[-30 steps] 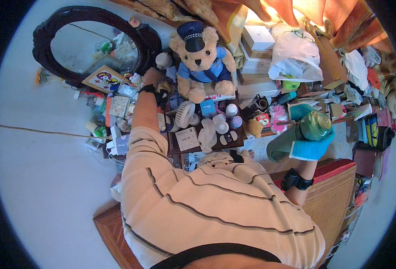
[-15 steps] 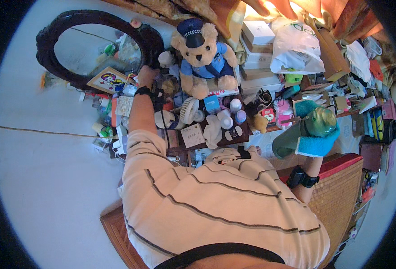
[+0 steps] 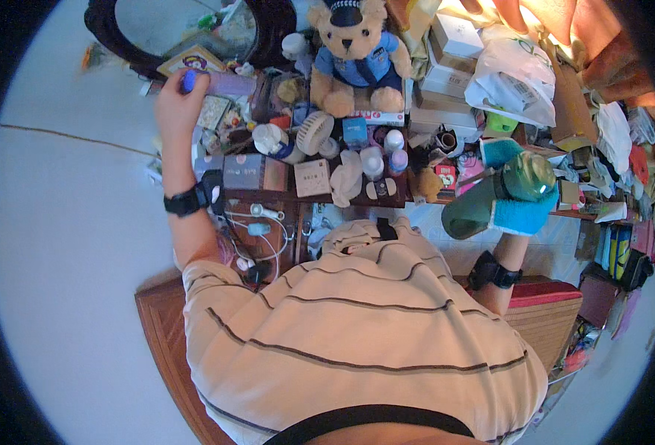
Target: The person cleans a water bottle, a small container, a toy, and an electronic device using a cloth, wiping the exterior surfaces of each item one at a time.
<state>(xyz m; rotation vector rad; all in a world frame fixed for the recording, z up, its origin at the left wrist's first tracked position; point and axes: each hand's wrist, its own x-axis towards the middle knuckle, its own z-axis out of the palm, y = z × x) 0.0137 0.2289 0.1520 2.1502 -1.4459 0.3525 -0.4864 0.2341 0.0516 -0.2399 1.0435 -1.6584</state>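
Note:
My left hand (image 3: 178, 107) is closed on a purple bottle (image 3: 232, 84) with a blue cap, held on its side over the left of the crowded tabletop. A framed cartoon picture (image 3: 192, 62) stands just beyond it, below the dark oval mirror (image 3: 277, 30). On the right, a blue cloth (image 3: 519, 216) is wrapped partly round a large green translucent bottle (image 3: 476, 202), which tilts with its lid end to the upper right. My right hand grips this bottle through the cloth, its fingers mostly covered.
A teddy bear (image 3: 359, 55) in a blue uniform sits at the back of the table, next to stacked white boxes (image 3: 446, 74) and a white plastic bag (image 3: 511, 78). Nearer are a small fan (image 3: 315, 133), a white box (image 3: 312, 178) and white cables (image 3: 274, 245).
My left hand has come back and left from beside the mirror, with the purple bottle now in it. My right hand keeps its hold on the green bottle and cloth.

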